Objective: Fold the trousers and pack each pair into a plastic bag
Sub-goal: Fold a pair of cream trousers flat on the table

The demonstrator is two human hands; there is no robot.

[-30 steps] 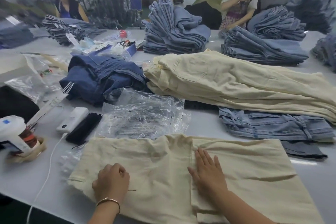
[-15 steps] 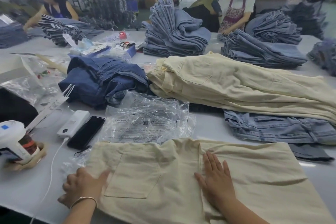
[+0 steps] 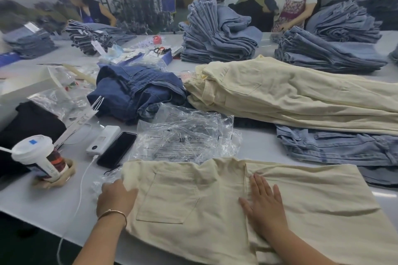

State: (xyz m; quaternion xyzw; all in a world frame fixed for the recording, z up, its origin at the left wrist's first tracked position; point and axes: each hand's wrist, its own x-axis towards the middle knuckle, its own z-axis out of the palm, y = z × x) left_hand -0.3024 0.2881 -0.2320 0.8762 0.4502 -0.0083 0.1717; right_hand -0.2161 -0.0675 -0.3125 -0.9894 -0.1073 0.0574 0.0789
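Observation:
A cream pair of trousers (image 3: 193,211) lies folded flat on the white table (image 3: 53,208) right in front of me, back pocket facing up. My left hand (image 3: 115,197) grips the left edge of the fold, fingers tucked under the cloth beside a crumpled clear bag. My right hand (image 3: 263,202) presses flat on the trousers, fingers straight, just right of the fold line. A pile of clear plastic bags (image 3: 187,135) lies just beyond the trousers. Further back, a stack of cream trousers (image 3: 301,94) stretches to the right.
A black phone (image 3: 117,149) and a white power bank (image 3: 103,140) with its cable lie left of the bags. A lidded cup (image 3: 38,159) stands at the left. Dark jeans (image 3: 137,90), light jeans (image 3: 336,146) and tall denim stacks (image 3: 217,34) fill the table. Two people work at the far side.
My left hand slid from the top of the trousers out to their left edge and took hold of it. The right hand stayed pressed flat near the fold.

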